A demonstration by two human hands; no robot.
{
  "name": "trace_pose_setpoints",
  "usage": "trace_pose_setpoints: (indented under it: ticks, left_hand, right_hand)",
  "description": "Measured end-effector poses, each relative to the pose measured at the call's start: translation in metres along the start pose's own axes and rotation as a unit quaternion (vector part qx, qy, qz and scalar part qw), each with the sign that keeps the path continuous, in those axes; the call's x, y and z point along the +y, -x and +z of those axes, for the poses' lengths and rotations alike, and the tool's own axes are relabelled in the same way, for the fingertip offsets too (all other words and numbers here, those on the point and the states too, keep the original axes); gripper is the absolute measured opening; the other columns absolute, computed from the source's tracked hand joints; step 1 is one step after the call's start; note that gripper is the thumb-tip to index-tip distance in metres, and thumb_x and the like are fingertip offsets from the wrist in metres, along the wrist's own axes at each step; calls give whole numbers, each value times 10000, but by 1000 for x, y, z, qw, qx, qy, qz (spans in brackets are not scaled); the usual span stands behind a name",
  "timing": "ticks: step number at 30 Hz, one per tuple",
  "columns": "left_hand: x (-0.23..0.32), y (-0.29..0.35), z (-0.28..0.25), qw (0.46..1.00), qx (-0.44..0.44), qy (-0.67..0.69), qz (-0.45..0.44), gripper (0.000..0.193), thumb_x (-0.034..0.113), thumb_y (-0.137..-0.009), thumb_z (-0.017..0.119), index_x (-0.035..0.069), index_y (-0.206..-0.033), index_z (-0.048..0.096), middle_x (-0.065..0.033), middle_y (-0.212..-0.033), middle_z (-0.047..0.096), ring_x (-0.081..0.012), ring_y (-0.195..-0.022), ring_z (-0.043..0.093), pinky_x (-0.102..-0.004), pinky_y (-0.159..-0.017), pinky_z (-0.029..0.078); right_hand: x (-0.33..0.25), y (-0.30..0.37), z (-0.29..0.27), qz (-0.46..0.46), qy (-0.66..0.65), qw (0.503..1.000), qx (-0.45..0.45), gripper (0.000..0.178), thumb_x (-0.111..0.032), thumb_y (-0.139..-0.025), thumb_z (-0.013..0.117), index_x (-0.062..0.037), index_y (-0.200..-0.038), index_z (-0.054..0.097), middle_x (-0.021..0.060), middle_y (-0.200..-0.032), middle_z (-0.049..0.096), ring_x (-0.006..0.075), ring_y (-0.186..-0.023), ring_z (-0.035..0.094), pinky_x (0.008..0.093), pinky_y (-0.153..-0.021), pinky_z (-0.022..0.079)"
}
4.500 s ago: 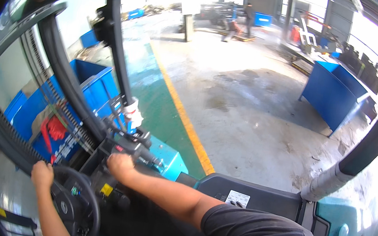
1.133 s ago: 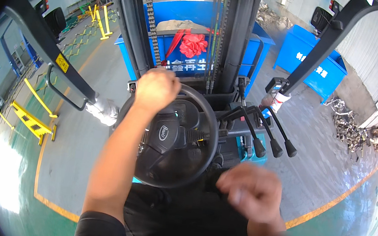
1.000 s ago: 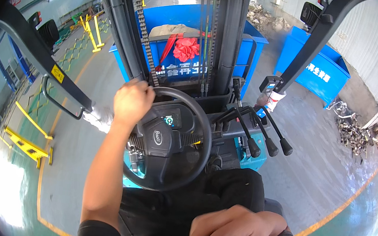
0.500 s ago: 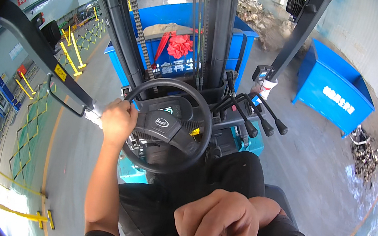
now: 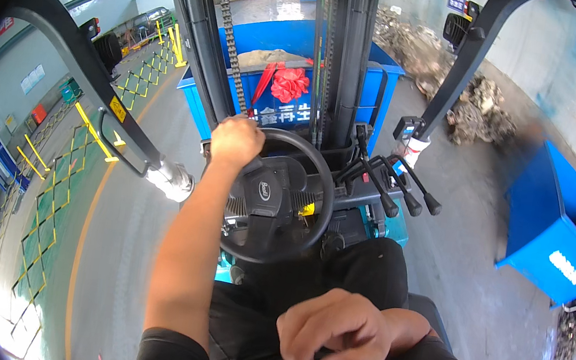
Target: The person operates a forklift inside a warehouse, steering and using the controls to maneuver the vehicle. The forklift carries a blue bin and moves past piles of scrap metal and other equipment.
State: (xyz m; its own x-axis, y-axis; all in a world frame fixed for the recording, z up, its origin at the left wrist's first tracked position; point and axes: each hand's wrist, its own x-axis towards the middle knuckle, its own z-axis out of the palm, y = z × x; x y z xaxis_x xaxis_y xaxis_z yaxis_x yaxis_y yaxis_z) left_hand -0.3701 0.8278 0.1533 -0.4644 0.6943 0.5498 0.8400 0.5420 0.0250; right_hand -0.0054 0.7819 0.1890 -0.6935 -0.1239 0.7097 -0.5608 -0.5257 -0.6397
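Observation:
My left hand (image 5: 236, 142) is wrapped over the upper left rim of a black steering wheel (image 5: 326, 207), turned so that its hub sits tilted. Over my lap, my right hand (image 5: 336, 338) hangs loosely curled, thumb and index apart, with nothing seen in it. It is nearest to my dark shirt and touches no control. To the right of the wheel stand several black control levers (image 5: 394, 187) with knobs, untouched. Ahead, behind the forklift mast (image 5: 342, 55), is a large blue bin (image 5: 380, 97) with a red fabric rosette (image 5: 289, 85) on its side.
A second blue bin (image 5: 547, 224) stands at the right, near heaps of scrap (image 5: 478, 111) along the wall. At the left are yellow-and-black folding barriers (image 5: 48, 235) and an orange floor line (image 5: 74, 275). Cab pillars (image 5: 86, 71) frame both sides.
My left hand has moved up and right with the wheel, which has turned clockwise. The surroundings have shifted. My right hand has loosened, and the teal thing below it has left the view.

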Motion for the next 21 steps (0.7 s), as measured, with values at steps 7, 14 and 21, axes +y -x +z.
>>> trace_pose_setpoints:
  ticks: [7,14,21]
  left_hand:
    - [-38,-142,112,997,43,48,47,242,254,-877,662,40,-829,767,-155,-961,732,-370,-942,722,-504,-835,602]
    - [-146,-292,223,995,67,52,41,241,253,-892,662,45,-838,770,-157,-945,734,-371,-934,725,-500,-837,604]
    - [-248,-459,339,990,116,73,18,223,246,-887,683,49,-814,757,-176,-924,732,-394,-907,722,-514,-820,605]
  right_hand:
    - [33,-59,-198,34,510,831,218,122,27,-956,691,-4,-1048,765,100,-941,728,166,-776,683,287,-707,531]
    - [80,-121,-455,16,708,616,345,122,-1,-888,729,-5,-1008,752,122,-944,718,283,-831,691,364,-740,545]
    - [149,-181,-751,236,868,334,280,400,-199,-866,782,-65,-1234,701,125,-1111,694,353,-1098,627,498,-1003,463]
